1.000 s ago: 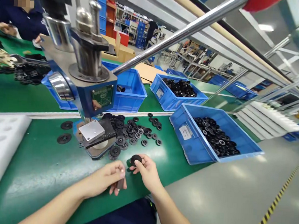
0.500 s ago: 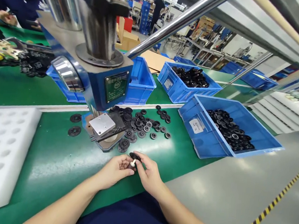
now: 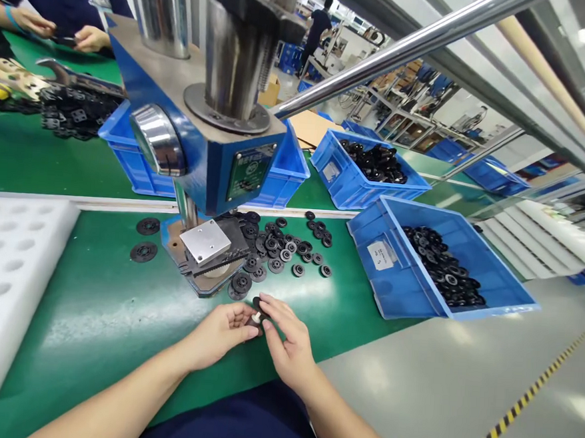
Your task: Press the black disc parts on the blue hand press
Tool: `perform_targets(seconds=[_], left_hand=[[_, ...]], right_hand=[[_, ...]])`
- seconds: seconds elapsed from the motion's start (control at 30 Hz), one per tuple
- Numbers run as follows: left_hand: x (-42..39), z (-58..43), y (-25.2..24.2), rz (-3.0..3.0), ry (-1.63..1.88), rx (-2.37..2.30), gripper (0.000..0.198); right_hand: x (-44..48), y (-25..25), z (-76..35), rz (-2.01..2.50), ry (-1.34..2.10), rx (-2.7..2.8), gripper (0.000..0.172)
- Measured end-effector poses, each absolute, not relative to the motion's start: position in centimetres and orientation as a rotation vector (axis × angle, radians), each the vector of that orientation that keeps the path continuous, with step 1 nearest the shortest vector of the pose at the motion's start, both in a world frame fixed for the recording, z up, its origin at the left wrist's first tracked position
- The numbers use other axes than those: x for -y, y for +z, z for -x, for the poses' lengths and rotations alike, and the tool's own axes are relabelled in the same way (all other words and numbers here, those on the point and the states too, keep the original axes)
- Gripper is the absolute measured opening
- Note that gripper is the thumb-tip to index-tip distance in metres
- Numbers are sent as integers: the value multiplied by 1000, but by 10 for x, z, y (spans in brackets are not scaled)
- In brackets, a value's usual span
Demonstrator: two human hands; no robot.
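Close together over the green bench top, my two hands meet around small parts. My left hand (image 3: pixel 221 334) is closed on a dark round part with a white shaft (image 3: pixel 256 317) sticking up from it. Between the fingertips of my right hand (image 3: pixel 288 342) is a black disc (image 3: pixel 258 303), tilted and held against the white shaft. Fingers partly cover both parts. Beyond the hands lies a spread of loose black discs (image 3: pixel 275 264). To their left stands a blue press (image 3: pixel 191 152) with a silver plate (image 3: pixel 205 241) on its base.
A blue bin (image 3: pixel 382 298) of black discs stands at the right, another blue bin (image 3: pixel 335 188) behind it. A white foam tray (image 3: pixel 22 280) with round holes lies at the left. Two black discs (image 3: pixel 144 252) lie beside the press. A co-worker's hands (image 3: pixel 87 38) show at upper left.
The view has shifted, with the press now larger and farther right. The disc in my right hand has turned and sits closer on the white shaft.
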State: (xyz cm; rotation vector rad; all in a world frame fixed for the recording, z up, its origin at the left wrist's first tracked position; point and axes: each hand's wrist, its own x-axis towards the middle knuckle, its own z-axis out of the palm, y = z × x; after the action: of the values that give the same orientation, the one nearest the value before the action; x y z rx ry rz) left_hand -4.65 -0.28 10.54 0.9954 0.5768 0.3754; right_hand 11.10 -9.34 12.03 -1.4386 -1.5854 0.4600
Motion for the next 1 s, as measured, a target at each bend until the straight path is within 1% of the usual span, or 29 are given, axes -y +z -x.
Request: perform_targets(seconds=[0.1, 0.2, 0.5, 0.67, 0.87, 1.0], left_hand=[[2, 47, 104, -1050, 410, -600, 30], [2, 47, 103, -1085, 455, -612, 30], [4, 43, 101, -1252, 466, -674, 28], [6, 41, 97, -1230, 474, -712, 29], [9, 39, 91, -1250, 477, -767, 33], [9, 43, 84, -1518, 523, -843, 31]], right_hand=[[100, 119, -109, 1473, 439, 1609, 44], [105, 119, -109, 1500, 535, 1598, 50], [108, 126, -123, 1606, 551, 1746, 52], [109, 133, -125, 1639, 626, 1784, 59], [111, 140, -123, 1716, 678, 1764, 59], [110, 141, -121, 1754, 672, 1746, 56]])
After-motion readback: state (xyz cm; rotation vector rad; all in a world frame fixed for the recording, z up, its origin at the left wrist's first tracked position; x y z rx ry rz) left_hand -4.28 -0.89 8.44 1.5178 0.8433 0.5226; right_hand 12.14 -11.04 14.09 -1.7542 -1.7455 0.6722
